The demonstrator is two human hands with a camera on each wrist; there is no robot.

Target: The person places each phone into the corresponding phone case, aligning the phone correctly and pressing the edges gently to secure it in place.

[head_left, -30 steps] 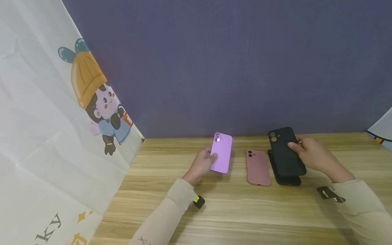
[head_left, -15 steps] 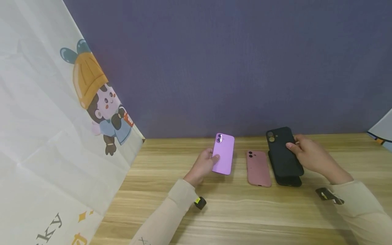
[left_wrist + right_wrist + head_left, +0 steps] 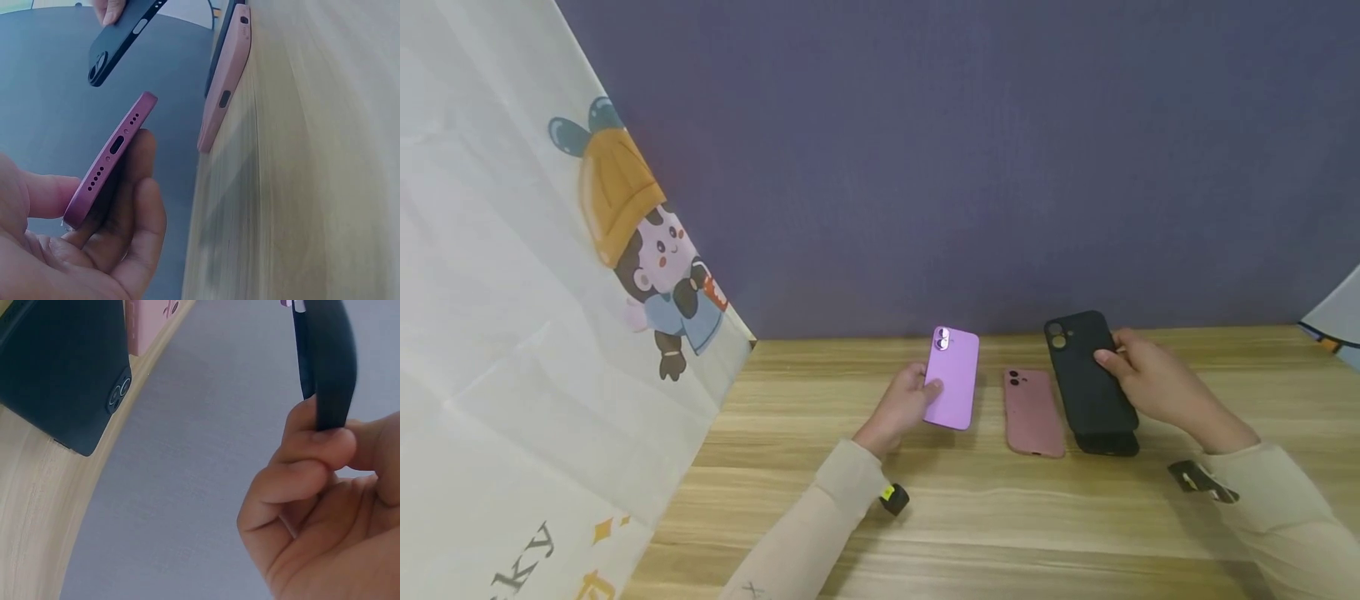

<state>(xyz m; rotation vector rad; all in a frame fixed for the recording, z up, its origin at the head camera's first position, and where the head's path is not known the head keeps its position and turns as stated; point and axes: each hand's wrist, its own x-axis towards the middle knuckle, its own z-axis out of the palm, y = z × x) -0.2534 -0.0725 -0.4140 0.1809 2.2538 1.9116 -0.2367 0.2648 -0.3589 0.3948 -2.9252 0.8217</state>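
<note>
My left hand (image 3: 897,410) grips a purple phone (image 3: 956,392) by its left edge, thumb over the back. The phone is raised above the table, its back and camera lenses facing me. In the left wrist view, its charging port end (image 3: 116,145) shows. A black phone case (image 3: 1088,379) with an open camera cutout is pinched along its right edge by my right hand (image 3: 1159,382), also above the table. Below that case lies a black phone or cased phone (image 3: 1107,445), mostly hidden in the head view; its camera rings (image 3: 119,394) show in the right wrist view.
A pink phone or cased phone (image 3: 1034,421) lies flat between the two hands, back up. All of this is over a wood-grain table (image 3: 1000,517). Behind stands a dark blue-grey panel (image 3: 925,167); a white printed cloth (image 3: 497,292) hangs at the left.
My left hand has shifted slightly right with the purple phone. My right hand has moved slightly left with the black case, which covers more of the black phone beneath.
</note>
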